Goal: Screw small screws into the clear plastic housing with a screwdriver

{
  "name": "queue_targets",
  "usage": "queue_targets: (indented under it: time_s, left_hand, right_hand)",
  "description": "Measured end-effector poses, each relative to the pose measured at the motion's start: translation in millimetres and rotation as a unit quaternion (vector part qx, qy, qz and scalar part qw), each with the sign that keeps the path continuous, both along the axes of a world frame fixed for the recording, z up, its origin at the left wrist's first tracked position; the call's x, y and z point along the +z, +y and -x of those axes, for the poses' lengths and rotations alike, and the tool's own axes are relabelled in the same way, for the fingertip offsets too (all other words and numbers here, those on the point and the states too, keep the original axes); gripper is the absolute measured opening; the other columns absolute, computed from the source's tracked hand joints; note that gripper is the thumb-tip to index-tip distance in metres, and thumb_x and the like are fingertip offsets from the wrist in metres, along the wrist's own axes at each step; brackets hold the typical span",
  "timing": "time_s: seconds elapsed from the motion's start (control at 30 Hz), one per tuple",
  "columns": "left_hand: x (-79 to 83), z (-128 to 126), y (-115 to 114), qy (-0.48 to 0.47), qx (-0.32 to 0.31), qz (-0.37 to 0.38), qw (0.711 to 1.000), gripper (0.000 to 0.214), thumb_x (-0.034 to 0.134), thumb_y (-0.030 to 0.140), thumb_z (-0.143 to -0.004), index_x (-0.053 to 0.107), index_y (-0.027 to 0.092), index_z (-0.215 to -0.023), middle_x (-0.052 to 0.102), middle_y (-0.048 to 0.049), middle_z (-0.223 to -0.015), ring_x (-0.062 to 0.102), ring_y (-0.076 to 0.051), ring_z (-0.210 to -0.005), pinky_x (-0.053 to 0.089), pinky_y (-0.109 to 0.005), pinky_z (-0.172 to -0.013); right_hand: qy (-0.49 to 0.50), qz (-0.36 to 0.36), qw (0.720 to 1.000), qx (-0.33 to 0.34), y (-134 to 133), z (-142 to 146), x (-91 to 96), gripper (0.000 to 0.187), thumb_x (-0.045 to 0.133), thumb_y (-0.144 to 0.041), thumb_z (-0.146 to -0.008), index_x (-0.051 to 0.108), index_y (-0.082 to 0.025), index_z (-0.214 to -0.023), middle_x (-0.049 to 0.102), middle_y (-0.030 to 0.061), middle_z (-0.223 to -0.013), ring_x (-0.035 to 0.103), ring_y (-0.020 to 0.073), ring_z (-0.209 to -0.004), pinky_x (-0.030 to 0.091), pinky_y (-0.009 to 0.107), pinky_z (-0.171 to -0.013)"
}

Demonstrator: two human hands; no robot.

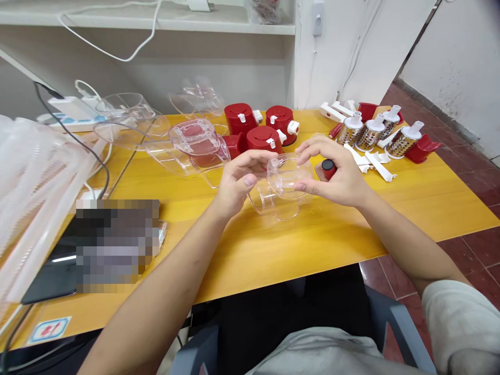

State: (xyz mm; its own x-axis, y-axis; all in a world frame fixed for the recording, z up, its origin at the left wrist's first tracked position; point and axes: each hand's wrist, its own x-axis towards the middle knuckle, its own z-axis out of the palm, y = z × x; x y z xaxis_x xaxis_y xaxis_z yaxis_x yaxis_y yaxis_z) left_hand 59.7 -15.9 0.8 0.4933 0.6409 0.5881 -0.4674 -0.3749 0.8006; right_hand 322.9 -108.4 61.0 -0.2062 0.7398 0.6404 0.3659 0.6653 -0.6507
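A clear plastic housing [287,182] with a round opening and a wider tubular body is between my hands, low over the table or resting on it; I cannot tell which. My left hand [240,179] curves round its left side, fingertips by the rim and thumb raised. From the right, my right hand [336,169] has thumb and forefinger at the rim. Tucked into that palm is a red handle with a black end [328,167], seen end on; the rest of it is hidden. Red round bases [263,139] with white levers stand just behind the housing.
More clear housings [195,138] crowd the left back of the yellow table [250,265]. Perforated metal drums [373,130], white handles and red parts lie at right. Plastic wrapping [31,177], cables and a dark device [54,265] occupy the left side. A shelf [156,22] overhangs the back.
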Motion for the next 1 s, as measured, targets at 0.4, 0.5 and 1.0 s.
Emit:
queue_targets:
  time_s: [0.4,0.5,1.0]
  left_hand:
    - [1.0,-0.9,-1.2,-0.006,0.001,0.006,1.000,0.064,0.098,0.076,-0.094,0.094,0.026,-0.134,0.093,-0.0114,-0.120,0.089,-0.027,-0.108,0.074,-0.035,-0.096]
    - [3.0,-2.2,-3.6,0.003,0.017,0.017,1.000,0.065,0.098,0.079,-0.091,0.094,0.027,-0.130,0.093,-0.0115,-0.116,0.089,-0.028,-0.104,0.074,-0.037,-0.095]
    - [4.4,-2.3,-4.4,0.004,0.020,0.021,1.000,0.064,0.095,0.078,-0.094,0.094,0.024,-0.129,0.094,-0.0132,-0.117,0.091,-0.031,-0.107,0.074,-0.040,-0.096]
  right_hand:
    - [-0.048,0.025,0.998,0.017,-4.8,-3.1,3.8,0.055,0.100,-0.065,-0.087,0.083,-0.023,-0.119,0.077,0.0070,-0.132,0.071,0.0175,-0.129,0.061,0.041,-0.125]
    - [-0.047,0.033,0.998,0.014,-4.1,-3.1,1.9,0.057,0.098,-0.070,-0.088,0.083,-0.024,-0.117,0.077,0.0083,-0.137,0.071,0.0198,-0.134,0.061,0.044,-0.128]
    - [-0.031,0.035,0.999,0.004,-5.1,7.9,-4.3,0.056,0.080,-0.068,-0.105,0.078,-0.012,-0.112,0.080,0.0102,-0.133,0.073,0.0160,-0.132,0.064,0.039,-0.124]
